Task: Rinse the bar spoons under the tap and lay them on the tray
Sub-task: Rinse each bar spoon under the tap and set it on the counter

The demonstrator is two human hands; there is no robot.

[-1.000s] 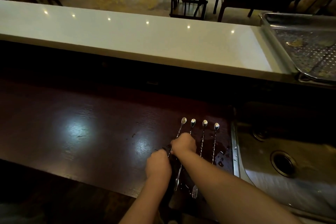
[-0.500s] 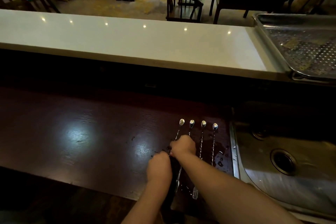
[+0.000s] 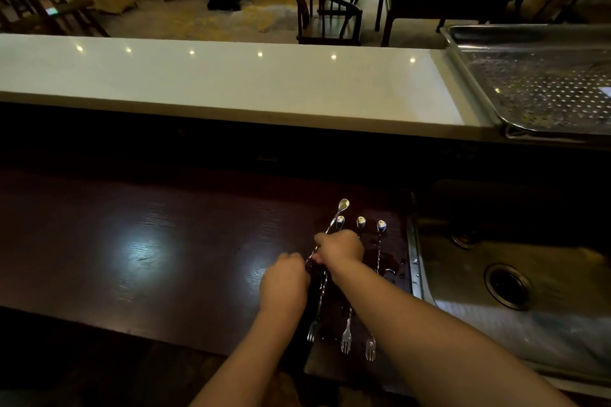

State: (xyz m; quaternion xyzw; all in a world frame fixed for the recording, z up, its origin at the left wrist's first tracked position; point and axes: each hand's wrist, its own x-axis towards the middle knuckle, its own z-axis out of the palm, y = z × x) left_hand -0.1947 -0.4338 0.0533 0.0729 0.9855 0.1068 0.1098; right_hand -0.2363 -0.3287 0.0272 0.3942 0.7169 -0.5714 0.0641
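On the dark wooden counter (image 3: pixel 132 241), the left hand (image 3: pixel 285 284) is curled at the shaft of the leftmost bar spoon (image 3: pixel 342 205), though whether it grips cannot be told. Just right, the right hand (image 3: pixel 340 246) pinches that spoon's shaft, its bowl angled off the row. Three other bar spoons (image 3: pixel 361 222) lie side by side on a dark tray (image 3: pixel 393 251), beside the steel sink (image 3: pixel 506 281).

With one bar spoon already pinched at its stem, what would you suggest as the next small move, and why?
Probably lift the leftmost bar spoon clear and carry it right to the sink. The right hand grips its stem, its bowl is skewed out of the row, and the left hand steadies nearby.
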